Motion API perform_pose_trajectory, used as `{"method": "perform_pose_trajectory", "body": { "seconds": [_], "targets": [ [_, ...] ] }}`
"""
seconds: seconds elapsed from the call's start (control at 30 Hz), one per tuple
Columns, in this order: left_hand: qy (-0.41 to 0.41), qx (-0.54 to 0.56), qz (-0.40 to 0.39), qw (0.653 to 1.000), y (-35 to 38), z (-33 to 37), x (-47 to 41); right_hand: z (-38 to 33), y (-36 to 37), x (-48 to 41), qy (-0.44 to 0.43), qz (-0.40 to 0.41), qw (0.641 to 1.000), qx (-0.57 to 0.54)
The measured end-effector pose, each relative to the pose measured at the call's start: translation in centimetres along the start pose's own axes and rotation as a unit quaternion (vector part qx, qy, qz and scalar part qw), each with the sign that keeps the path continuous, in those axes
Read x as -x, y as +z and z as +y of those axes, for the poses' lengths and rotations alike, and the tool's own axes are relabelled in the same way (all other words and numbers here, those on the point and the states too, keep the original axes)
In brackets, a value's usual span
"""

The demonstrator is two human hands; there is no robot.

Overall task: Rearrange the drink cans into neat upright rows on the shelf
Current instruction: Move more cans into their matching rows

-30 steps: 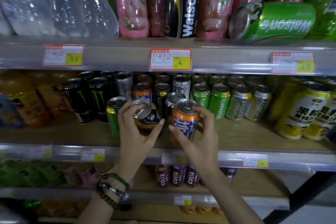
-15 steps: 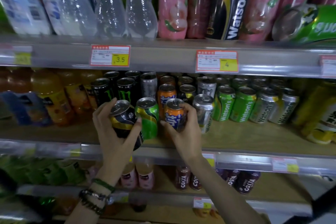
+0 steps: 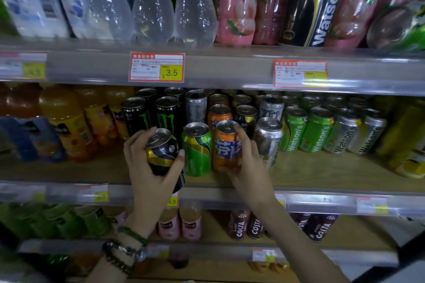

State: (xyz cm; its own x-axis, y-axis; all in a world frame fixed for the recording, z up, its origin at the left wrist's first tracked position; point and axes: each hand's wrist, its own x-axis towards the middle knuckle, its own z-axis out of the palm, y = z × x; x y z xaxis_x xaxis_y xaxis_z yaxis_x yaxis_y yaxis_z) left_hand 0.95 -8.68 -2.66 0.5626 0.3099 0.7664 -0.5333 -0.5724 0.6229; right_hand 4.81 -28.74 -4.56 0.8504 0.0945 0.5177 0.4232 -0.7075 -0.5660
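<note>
Head view: a black-and-gold can is being gripped, tilted, over the front edge of the middle shelf by the left hand, fingers curled round its body; an orange can is being held upright on the shelf by the right hand, fingers wrapped round it; a green can is standing upright between the two; a silver can is standing just right of the orange one.

Bare shelf board lies open before the Watson's cans; Monster cans block behind.
</note>
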Motion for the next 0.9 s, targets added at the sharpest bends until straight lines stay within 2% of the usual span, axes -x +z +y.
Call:
{"method": "perform_pose_trajectory", "body": {
  "seconds": [0.37, 0.43, 0.53, 0.6, 0.67, 0.77, 0.9],
  "targets": [
    [0.034, 0.022, -0.007, 0.999, 0.5, 1.1, 0.1, -0.4, 0.4, -0.9, -0.002, -0.017, 1.000, -0.008],
    [0.043, 0.025, -0.011, 0.999, 0.8, 1.6, 0.3, -0.2, -0.4, -0.4, -0.025, 0.038, 0.999, 0.015],
    [0.057, 0.026, -0.025, 0.998, 1.3, 2.4, 0.4, 0.9, -1.9, 0.7, -0.077, 0.196, 0.977, 0.030],
    [0.055, 0.036, -0.029, 0.997, 1.9, 3.1, 0.5, 2.0, -2.5, 0.8, -0.080, 0.248, 0.965, 0.041],
    [0.054, 0.044, -0.023, 0.997, 2.7, 3.9, 0.5, 2.8, -2.6, 0.2, -0.038, 0.246, 0.967, 0.054],
    [0.065, 0.053, -0.027, 0.996, 4.0, 4.7, 0.7, 3.8, -2.5, -0.9, 0.035, 0.186, 0.981, 0.035],
    [0.065, 0.062, -0.040, 0.995, 5.5, 5.2, 1.1, 4.9, -3.2, -1.3, 0.055, 0.121, 0.991, -0.021]
  ]
}}
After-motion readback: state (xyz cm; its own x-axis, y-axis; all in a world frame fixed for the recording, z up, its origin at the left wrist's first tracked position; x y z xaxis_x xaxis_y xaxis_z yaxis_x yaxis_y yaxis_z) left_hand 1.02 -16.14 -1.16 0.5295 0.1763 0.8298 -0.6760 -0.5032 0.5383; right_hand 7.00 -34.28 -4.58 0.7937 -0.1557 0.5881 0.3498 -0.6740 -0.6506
